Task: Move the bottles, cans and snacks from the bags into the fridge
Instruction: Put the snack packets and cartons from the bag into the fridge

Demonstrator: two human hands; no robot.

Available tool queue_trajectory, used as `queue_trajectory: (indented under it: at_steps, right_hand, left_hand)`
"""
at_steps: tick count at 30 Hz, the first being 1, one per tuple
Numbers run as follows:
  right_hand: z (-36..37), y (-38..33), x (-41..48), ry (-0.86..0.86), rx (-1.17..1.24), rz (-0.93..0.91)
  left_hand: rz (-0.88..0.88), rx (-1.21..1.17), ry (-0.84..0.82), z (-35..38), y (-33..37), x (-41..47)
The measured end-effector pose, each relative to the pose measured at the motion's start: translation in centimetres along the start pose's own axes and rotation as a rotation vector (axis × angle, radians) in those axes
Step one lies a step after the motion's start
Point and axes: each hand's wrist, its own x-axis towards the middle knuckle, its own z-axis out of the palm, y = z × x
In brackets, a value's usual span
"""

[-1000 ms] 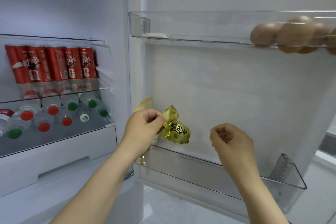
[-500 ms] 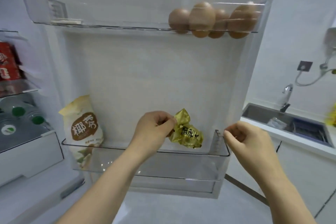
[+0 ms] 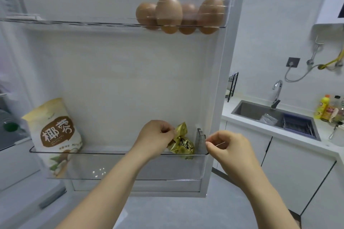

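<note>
The gold snack (image 3: pixel 181 147) is at the right end of the door shelf (image 3: pixel 111 165), its top pinched by the left hand (image 3: pixel 155 135). The right hand (image 3: pixel 226 145) is curled and empty beside that corner. I think it is best to lower the snack fully behind the rim before releasing.

A crinkled gold snack packet (image 3: pixel 183 145), pinched at its top, sits partly inside the door shelf's (image 3: pixel 111 153) right end; a cream snack bag (image 3: pixel 55 134) stands at the left.
</note>
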Motion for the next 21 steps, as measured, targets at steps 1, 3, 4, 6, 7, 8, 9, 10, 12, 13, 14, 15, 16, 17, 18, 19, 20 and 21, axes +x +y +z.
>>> queue_trajectory:
  at_steps: [1, 3, 4, 6, 7, 8, 9, 10, 12, 13, 14, 15, 16, 17, 18, 19, 20, 21]
  right_hand:
    - [0.0, 0.0, 0.0, -0.004, 0.012, 0.005]
    - [0.0, 0.1, 0.1, -0.009, 0.028, 0.009]
    - [0.0, 0.2, 0.2, -0.012, 0.032, 0.008]
    - [0.0, 0.3, 0.3, -0.018, 0.042, 0.004]
    - [0.0, 0.4, 0.3, -0.022, 0.047, 0.002]
    - [0.0, 0.5, 0.3, -0.025, 0.055, 0.001]
    - [0.0, 0.5, 0.4, -0.027, 0.063, 0.0]
    - [0.0, 0.5, 0.4, -0.028, 0.07, 0.0]
    - [0.1, 0.5, 0.2, -0.027, 0.072, 0.001]
    - [0.2, 0.5, 0.2, -0.025, 0.074, 0.005]
    - [0.2, 0.4, 0.2, -0.021, 0.075, 0.009]
    - [0.2, 0.3, 0.1, -0.017, 0.07, 0.014]
    - [0.2, 0.2, 0.0, -0.012, 0.057, 0.014]
    - [0.1, 0.0, -0.2, -0.007, 0.038, 0.01]
    - [0.0, -0.2, -0.4, -0.002, 0.02, 0.005]
    - [-0.1, -0.5, -0.8, 0.008, 0.009, 0.005]
    - [-0.3, -0.9, -1.2, 0.024, 0.013, 0.012]
    - [-0.4, -1.2, -1.7, 0.05, 0.022, 0.024]
  left_hand:
    - [-0.009, 0.011, -0.014, 0.0, 0.0, 0.0]
    - [-0.015, 0.051, -0.021, 0.1, 0.0, 0.1]
    - [-0.016, 0.077, -0.012, 0.2, 0.0, 0.2]
    - [-0.031, 0.095, 0.017, 0.4, 0.1, 0.3]
    - [-0.041, 0.081, 0.023, 0.4, 0.2, 0.3]
    - [-0.045, 0.066, 0.026, 0.4, 0.2, 0.3]
    - [-0.045, 0.061, 0.031, 0.4, 0.2, 0.3]
    - [-0.043, 0.066, 0.036, 0.3, 0.2, 0.2]
    - [-0.028, 0.08, 0.052, 0.0, 0.0, 0.0]
    - [-0.012, 0.074, 0.063, -0.1, -0.1, -0.1]
    - [0.004, 0.057, 0.075, -0.2, -0.2, -0.1]
    - [0.021, 0.03, 0.088, -0.3, -0.3, -0.3]
    - [0.037, -0.004, 0.096, -0.4, -0.4, -0.4]
    - [0.057, -0.05, 0.101, -0.5, -0.3, -0.5]
    - [0.079, -0.109, 0.105, -0.6, -0.3, -0.7]
    - [0.106, -0.179, 0.105, -0.7, -0.1, -1.1]
    - [0.134, -0.241, 0.099, -0.8, 0.1, -1.5]
    - [0.163, -0.284, 0.089, -1.0, 0.3, -1.9]
